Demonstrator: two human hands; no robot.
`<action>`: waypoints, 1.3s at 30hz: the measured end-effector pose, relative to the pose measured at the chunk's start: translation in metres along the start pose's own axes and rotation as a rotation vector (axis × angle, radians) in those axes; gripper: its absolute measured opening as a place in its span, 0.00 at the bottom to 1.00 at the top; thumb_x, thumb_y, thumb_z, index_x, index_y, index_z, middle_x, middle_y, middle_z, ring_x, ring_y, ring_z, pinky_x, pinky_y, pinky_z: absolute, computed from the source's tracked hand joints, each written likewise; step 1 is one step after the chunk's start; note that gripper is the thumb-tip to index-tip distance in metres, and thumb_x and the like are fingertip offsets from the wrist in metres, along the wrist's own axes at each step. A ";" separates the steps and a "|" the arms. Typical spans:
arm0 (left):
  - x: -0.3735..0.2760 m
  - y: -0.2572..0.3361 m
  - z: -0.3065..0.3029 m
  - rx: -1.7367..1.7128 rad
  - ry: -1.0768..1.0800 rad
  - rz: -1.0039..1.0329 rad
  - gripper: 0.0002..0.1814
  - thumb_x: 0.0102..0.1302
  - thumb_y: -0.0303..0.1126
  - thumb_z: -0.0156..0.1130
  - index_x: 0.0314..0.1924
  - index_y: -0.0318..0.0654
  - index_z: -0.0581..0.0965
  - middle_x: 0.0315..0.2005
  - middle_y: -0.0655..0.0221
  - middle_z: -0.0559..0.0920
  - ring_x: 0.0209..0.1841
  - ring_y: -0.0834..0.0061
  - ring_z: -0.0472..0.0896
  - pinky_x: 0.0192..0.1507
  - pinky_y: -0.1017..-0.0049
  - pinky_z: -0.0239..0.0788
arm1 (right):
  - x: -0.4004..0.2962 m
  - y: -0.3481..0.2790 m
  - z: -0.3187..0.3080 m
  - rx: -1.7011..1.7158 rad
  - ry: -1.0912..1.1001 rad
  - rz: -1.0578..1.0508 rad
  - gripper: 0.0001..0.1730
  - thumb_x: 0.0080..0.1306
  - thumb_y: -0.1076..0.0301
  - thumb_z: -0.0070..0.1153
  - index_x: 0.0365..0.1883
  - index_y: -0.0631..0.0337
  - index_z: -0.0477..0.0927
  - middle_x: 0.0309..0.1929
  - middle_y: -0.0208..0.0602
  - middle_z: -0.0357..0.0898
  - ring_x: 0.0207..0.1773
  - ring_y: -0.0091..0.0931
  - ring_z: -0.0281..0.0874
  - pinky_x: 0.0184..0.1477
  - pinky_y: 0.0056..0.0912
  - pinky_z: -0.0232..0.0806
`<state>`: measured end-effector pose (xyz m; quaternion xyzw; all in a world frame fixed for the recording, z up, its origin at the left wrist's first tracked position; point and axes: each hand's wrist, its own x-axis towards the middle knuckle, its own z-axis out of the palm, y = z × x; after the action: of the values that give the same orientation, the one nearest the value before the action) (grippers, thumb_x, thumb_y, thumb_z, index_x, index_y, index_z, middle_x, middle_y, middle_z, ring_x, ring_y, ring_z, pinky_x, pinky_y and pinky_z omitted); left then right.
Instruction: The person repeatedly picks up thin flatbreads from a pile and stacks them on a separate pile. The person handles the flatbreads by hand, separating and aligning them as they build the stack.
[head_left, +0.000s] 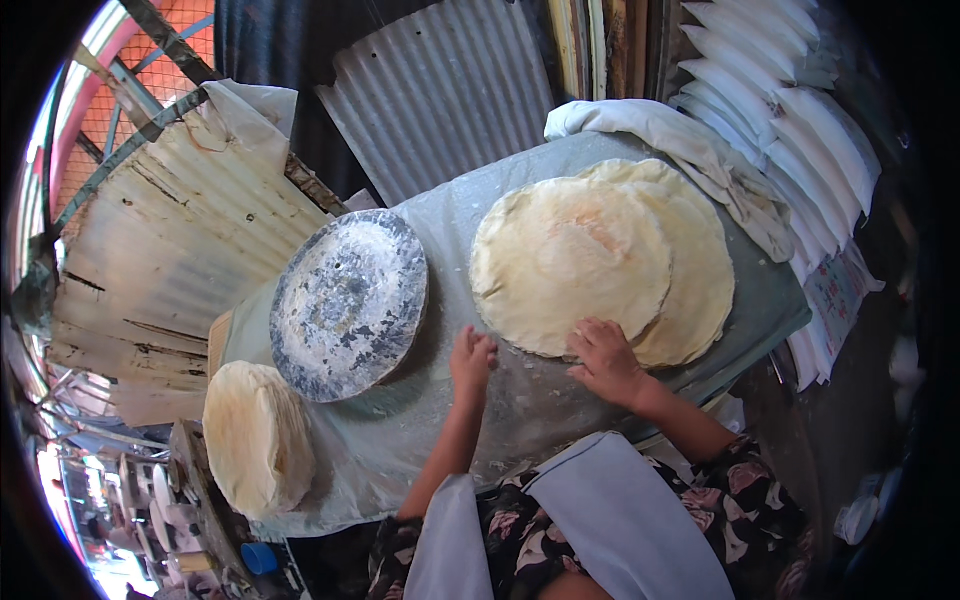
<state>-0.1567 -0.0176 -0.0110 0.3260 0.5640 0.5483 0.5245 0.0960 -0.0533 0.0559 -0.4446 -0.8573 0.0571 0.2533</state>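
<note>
Two thin round dough sheets lie overlapping on the plastic-covered table. My right hand (606, 361) touches the near edge of the upper dough sheet (555, 262), its thumb off the rim; whether it grips the edge is unclear. Beneath and to the right shows the lower dough sheet (694, 262), wider and partly hidden. My left hand (472, 358) hovers or rests left of the sheets, empty, with loosely bent fingers. Left of that hand is a round, flour-dusted dark disc (349, 304) with a worn surface.
A thick stack of flat dough rounds (251, 439) sits at the left end of the table (450, 217). A white cloth (660, 135) is bunched along the far right edge. Filled white sacks (810, 150) are piled beyond. Corrugated sheets (442, 90) stand behind; a blue cup (259, 558) is lower left.
</note>
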 end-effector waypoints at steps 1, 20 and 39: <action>0.016 0.003 0.010 0.013 0.058 -0.036 0.24 0.63 0.30 0.59 0.58 0.30 0.69 0.38 0.61 0.79 0.31 0.70 0.81 0.29 0.75 0.71 | -0.003 0.001 -0.006 0.000 0.023 0.001 0.31 0.47 0.63 0.67 0.50 0.63 0.74 0.52 0.46 0.70 0.60 0.42 0.65 0.60 0.45 0.56; -0.037 0.042 0.038 -0.340 -0.121 -0.005 0.25 0.60 0.23 0.52 0.59 0.28 0.67 0.52 0.56 0.77 0.52 0.62 0.78 0.56 0.64 0.70 | -0.092 0.084 -0.044 0.355 0.275 0.221 0.27 0.53 0.67 0.63 0.51 0.67 0.72 0.51 0.50 0.72 0.55 0.45 0.68 0.57 0.46 0.61; -0.063 -0.008 -0.017 -0.602 -0.216 -0.188 0.18 0.71 0.35 0.45 0.57 0.36 0.70 0.49 0.61 0.80 0.48 0.67 0.80 0.50 0.65 0.73 | 0.012 -0.052 0.034 0.386 -0.143 -0.098 0.18 0.50 0.68 0.66 0.39 0.63 0.77 0.41 0.42 0.75 0.46 0.40 0.72 0.47 0.38 0.66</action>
<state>-0.1558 -0.0832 -0.0065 0.1590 0.3453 0.6019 0.7023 0.0351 -0.0707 0.0478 -0.3403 -0.8670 0.2392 0.2745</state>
